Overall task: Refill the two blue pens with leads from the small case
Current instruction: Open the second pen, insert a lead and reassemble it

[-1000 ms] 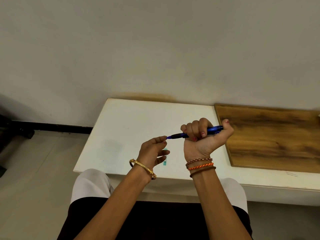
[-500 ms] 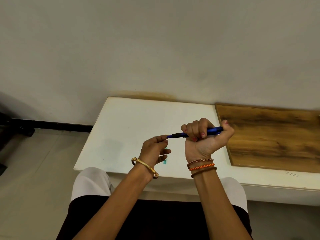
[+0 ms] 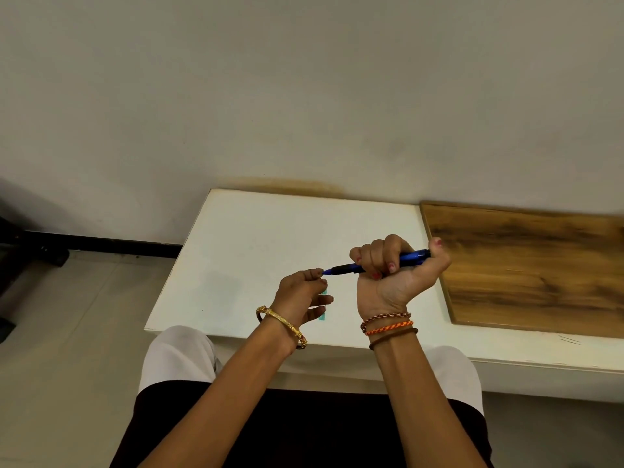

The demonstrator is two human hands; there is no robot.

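My right hand point(image 3: 395, 275) grips a blue pen point(image 3: 410, 257) in a fist, held level above the white table point(image 3: 250, 251), its thumb at the pen's rear end. The pen's black grip and blue tip point left. My left hand point(image 3: 300, 293) has thumb and forefinger pinched together at the tip; a lead there is too thin to see. A small teal case point(image 3: 323, 315) lies on the table, mostly hidden under my left fingers. The second blue pen is not in view.
A brown wooden board point(image 3: 530, 265) lies on the right part of the table, against the wall. The table's near edge runs just above my knees. Floor and a black skirting strip point(image 3: 101, 244) lie to the left.
Both hands and the pen have stayed nearly still; the view has shifted only slightly.
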